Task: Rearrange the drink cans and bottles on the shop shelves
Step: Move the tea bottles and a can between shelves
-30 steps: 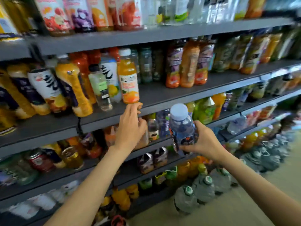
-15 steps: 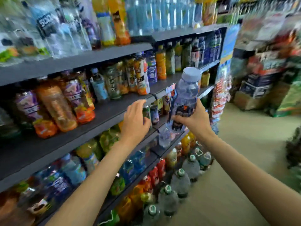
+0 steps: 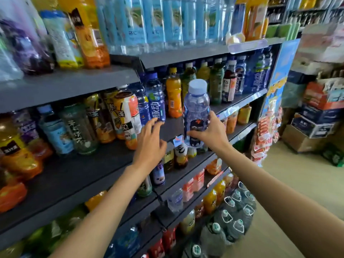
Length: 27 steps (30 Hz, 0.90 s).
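Observation:
My right hand [image 3: 209, 134] grips a clear bluish bottle [image 3: 196, 108] with a pale blue cap, held upright in front of the grey middle shelf [image 3: 176, 125]. My left hand [image 3: 150, 144] reaches toward the same shelf with its fingers spread, fingertips just below a dark blue sports-drink bottle [image 3: 155, 97] standing there. It holds nothing. An orange juice bottle [image 3: 173, 93] stands right of the blue one, with green and dark bottles behind the held bottle.
Shelves above carry tall blue water bottles [image 3: 156, 21]; to the left stand tea and juice bottles [image 3: 122, 112]. Lower shelves hold small bottles, and large water jugs [image 3: 232, 218] sit on the floor. Stacked cartons [image 3: 314, 116] line the aisle's right side.
The view has swung right along the shelves. My right hand has raised the clear bottle up to the middle shelf's level. My left hand has left the orange bottle and reaches out with fingers spread.

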Available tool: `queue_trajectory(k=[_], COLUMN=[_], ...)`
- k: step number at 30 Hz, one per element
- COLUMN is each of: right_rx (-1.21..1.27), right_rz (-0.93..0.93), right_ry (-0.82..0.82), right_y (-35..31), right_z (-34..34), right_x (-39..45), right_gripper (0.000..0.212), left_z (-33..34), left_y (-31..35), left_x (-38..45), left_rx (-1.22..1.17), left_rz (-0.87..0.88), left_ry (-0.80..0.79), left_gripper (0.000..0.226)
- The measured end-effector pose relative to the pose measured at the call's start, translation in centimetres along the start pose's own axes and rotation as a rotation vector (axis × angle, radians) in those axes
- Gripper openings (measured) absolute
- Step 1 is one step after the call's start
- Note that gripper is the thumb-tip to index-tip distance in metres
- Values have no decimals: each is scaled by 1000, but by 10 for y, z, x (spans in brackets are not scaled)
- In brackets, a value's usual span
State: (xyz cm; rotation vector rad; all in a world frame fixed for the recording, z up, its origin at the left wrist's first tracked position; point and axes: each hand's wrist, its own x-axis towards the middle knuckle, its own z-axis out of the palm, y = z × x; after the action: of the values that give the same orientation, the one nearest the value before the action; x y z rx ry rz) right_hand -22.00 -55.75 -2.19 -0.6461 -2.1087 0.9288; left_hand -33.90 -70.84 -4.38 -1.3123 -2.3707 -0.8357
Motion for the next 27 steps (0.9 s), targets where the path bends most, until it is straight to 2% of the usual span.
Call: queue_trajectory(k=[7,13,18,19,21,23,24,27], right_rx=[92,94,215,261,335,285,230,145], right_rz=[-93,-304,-374,-352,-276,-139,-65,60], right_ry=[-353,-458,-646,-613,-356,-136,-130,-323], right_y=[20,48,67,74,91,104,107,113], right_z=[73,93,76,68,52,42,41,54], right_x=[108,140,161,168,187,210,222,253], right_gripper=[66,71,73,68,59,58,64,83], left_z=[35,72,93,95,98,99,98,96], left_y=[-13,9,13,12,12,11,10,10], left_x=[25,58,77,78,78,78,78,79], left_rx=[123,122,-79,-103,-119,-127,-121,-124], left_rz=[-274,-503,-708,-737,-765,-781,-795,-832], left_ry=[23,77,74,73,74,93,88,51], left_gripper=[53,61,69,68,64,64,65,66])
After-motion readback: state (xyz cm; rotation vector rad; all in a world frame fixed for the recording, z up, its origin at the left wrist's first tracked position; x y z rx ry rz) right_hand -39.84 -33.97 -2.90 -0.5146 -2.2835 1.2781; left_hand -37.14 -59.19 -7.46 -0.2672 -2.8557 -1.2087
